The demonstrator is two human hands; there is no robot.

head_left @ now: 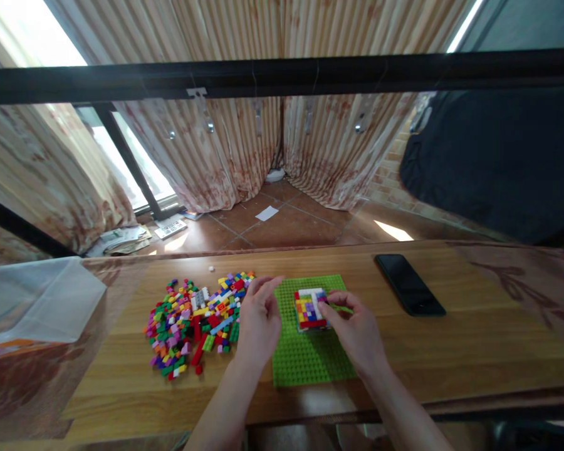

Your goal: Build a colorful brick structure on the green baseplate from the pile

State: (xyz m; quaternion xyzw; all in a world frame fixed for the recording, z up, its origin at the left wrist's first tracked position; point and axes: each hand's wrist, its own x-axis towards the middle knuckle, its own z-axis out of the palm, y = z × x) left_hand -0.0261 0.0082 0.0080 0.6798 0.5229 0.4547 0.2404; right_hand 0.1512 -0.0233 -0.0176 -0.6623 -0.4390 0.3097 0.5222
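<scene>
A small multicoloured block of toy bricks [309, 309] stands on a green studded baseplate [305, 369]. White bricks run along its far edge and red ones along its near edge. My right hand [360, 329] grips the block's right side, with the thumb at its top edge and the fingers bent behind. My left hand [262, 319] is over the baseplate's left edge, apart from the block. Its index finger stretches up and to the right, the other fingers are partly bent, and nothing shows in it. Beside it lies a heap of loose toy bricks [172, 329].
On the wooden table [122, 382], a black phone [410, 285] lies to the right. A translucent plastic container [37, 300] stands at the far left. One white brick [211, 269] lies near the back edge. A dark horizontal bar [282, 76] crosses in front of the curtains [216, 150].
</scene>
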